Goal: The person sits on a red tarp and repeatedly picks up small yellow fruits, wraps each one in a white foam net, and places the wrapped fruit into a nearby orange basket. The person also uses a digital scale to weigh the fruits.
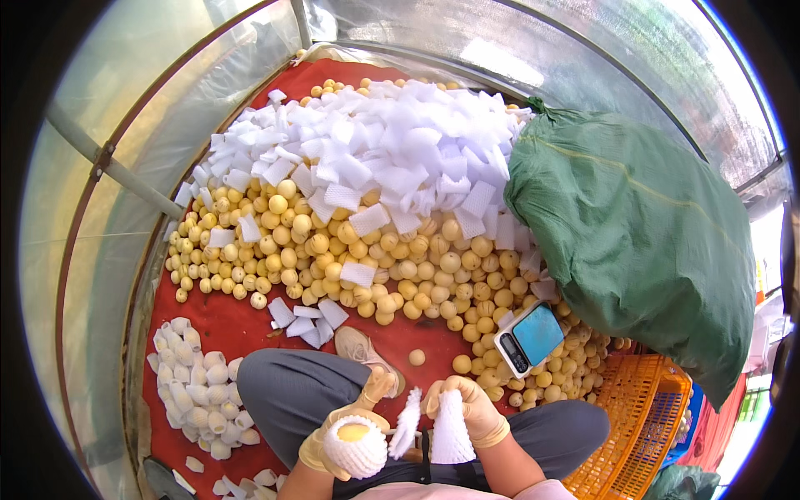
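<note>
My left hand [340, 431], in a pale rubber glove, holds a round yellow fruit [352, 432] wrapped in a white foam net sleeve [359, 455], the fruit's top showing through the opening. My gloved right hand [459, 406] grips an empty foam net sleeve [451, 431] hanging from the fingers. Another foam net piece [406, 425] hangs between the hands, close to the right fingertips. Beyond my knees lies a large heap of yellow fruit [450, 262] with a pile of white foam net sleeves [375, 144] on top. Left of my leg are many sleeved fruits [200, 394].
A digital scale [537, 334] with a blue plate rests on the fruit to the right. Behind it bulges a big green sack [631, 219]. An orange plastic crate [625, 412] stands beside my right knee. One loose fruit [417, 357] lies on the red ground cloth [431, 337] near my shoe [362, 350].
</note>
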`<state>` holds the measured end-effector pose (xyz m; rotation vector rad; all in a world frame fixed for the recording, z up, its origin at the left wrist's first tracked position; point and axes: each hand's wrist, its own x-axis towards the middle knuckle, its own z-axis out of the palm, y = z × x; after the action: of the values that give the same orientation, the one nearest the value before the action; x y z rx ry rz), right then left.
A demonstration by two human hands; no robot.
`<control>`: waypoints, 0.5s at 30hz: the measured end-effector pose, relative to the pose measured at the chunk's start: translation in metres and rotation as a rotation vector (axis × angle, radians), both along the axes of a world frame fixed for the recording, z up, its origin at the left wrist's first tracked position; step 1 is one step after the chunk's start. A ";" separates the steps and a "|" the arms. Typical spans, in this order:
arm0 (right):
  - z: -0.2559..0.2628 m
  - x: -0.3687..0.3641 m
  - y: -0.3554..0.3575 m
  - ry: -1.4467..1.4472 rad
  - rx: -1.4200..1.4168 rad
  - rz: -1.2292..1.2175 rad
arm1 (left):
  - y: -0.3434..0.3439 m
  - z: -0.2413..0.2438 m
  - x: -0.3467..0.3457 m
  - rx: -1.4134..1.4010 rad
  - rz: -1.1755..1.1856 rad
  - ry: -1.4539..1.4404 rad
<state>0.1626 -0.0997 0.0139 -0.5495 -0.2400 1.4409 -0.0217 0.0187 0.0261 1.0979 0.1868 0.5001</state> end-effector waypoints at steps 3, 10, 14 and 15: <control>-0.001 0.007 -0.004 -0.066 -0.005 0.001 | 0.012 0.007 0.000 0.397 -0.075 0.107; -0.004 -0.017 0.006 -0.894 -0.067 -0.163 | -0.006 -0.005 0.016 0.323 -0.129 0.101; -0.009 -0.027 -0.002 -0.163 0.088 -0.180 | -0.023 -0.010 0.009 -0.010 -0.040 -0.056; -0.009 -0.026 -0.003 0.211 0.168 -0.126 | -0.028 -0.006 0.012 -0.158 -0.011 -0.141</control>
<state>0.1363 -0.1029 0.0049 -0.2689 -0.1536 1.3302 -0.0098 -0.0093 0.0204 0.9062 0.0953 0.5419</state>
